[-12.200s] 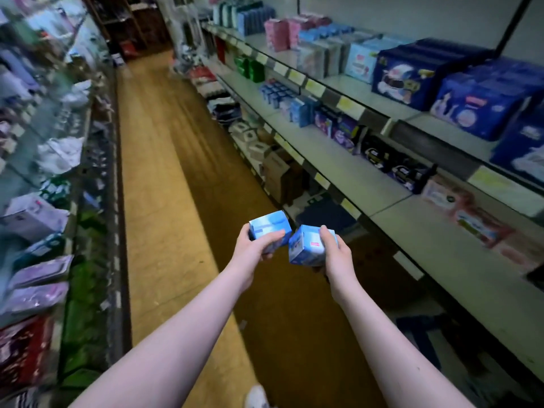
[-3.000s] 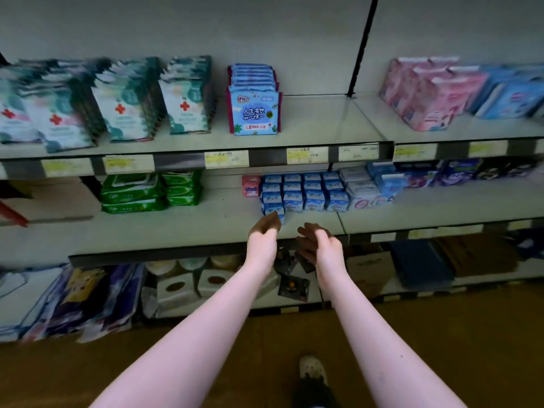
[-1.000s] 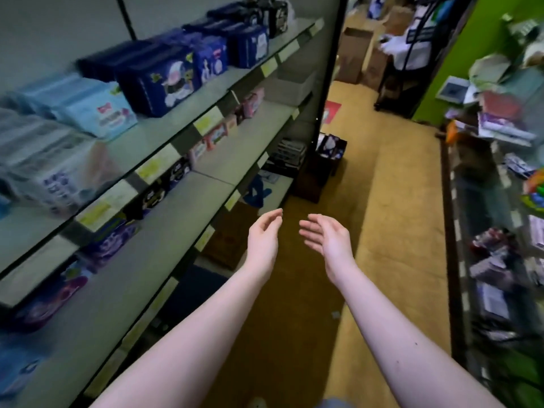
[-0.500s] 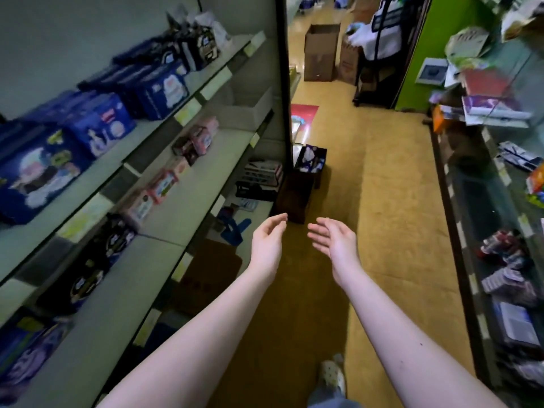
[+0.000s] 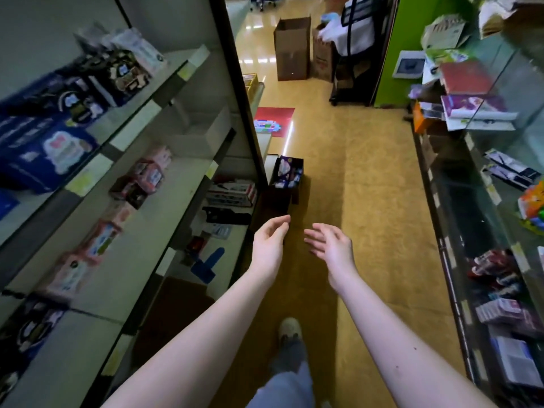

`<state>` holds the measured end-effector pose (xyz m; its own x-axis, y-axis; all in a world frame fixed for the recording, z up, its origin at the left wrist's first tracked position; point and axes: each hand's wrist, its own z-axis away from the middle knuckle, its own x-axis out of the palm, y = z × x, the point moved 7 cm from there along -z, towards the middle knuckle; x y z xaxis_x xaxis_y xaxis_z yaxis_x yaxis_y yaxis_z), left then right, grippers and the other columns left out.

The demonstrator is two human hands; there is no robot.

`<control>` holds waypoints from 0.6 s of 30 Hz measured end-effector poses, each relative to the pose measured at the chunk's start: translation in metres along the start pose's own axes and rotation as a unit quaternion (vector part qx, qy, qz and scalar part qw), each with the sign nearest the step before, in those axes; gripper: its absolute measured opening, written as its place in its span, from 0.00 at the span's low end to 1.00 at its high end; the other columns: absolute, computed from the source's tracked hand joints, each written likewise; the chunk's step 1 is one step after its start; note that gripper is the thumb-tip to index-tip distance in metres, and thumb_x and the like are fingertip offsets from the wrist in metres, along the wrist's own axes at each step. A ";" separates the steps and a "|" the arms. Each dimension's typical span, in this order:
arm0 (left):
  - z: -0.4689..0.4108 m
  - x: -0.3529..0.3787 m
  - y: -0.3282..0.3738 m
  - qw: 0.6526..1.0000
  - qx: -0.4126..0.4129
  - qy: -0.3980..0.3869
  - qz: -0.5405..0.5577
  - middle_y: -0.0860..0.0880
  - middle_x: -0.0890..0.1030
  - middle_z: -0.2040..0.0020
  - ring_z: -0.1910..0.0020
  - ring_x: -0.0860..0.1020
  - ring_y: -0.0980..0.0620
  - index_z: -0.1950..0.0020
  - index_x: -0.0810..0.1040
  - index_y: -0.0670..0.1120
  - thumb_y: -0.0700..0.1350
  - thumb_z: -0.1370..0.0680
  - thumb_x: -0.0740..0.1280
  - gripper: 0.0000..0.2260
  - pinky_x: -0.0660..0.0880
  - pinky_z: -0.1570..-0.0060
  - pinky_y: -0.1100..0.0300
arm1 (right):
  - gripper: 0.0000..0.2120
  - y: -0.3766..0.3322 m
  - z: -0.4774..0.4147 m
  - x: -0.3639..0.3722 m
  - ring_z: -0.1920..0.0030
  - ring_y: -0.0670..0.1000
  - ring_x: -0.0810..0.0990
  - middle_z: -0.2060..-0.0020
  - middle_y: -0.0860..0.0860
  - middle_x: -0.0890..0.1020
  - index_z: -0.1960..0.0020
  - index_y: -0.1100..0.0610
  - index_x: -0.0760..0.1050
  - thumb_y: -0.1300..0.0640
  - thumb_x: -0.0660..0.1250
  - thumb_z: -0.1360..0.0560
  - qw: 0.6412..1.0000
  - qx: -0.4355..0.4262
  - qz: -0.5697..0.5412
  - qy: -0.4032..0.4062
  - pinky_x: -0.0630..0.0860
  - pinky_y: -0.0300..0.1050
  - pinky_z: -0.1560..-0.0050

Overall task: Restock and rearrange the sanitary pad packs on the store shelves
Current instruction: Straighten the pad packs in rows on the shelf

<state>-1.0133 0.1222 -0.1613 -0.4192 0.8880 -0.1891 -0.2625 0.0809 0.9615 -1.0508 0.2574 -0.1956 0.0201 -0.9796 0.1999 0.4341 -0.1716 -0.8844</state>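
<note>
The open box (image 5: pixel 296 188) on the floor ahead stands in the walking path; a foot could strike it and spill its packs (image 5: pixel 285 170), probably sanitary pads. More pink packs (image 5: pixel 147 175) lie on the left shelf (image 5: pixel 176 201). The left hand (image 5: pixel 269 240) and right hand (image 5: pixel 331 242) are open, fingers relaxed, holding nothing.

Dark blue packs (image 5: pixel 50 154); pink packs (image 5: pixel 147 175); green wall (image 5: pixel 397 54); tan floor (image 5: pixel 368 187).
</note>
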 end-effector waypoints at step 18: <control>-0.299 0.122 0.043 0.994 -0.055 -0.029 0.088 0.50 0.81 0.49 0.47 0.78 0.53 0.47 0.80 0.46 0.41 0.19 0.62 0.08 0.73 0.42 0.58 | 0.09 -0.122 -0.279 -0.001 0.55 0.54 0.79 0.52 0.57 0.81 0.45 0.60 0.73 0.59 0.56 0.18 0.995 0.006 0.048 0.085 0.73 0.42 0.56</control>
<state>-1.3354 0.0991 -0.2028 -0.4164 0.9092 -0.0039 -0.2848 -0.1264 0.9502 -1.3550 0.2498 -0.2055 -0.0894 -0.9952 0.0392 0.4483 -0.0754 -0.8907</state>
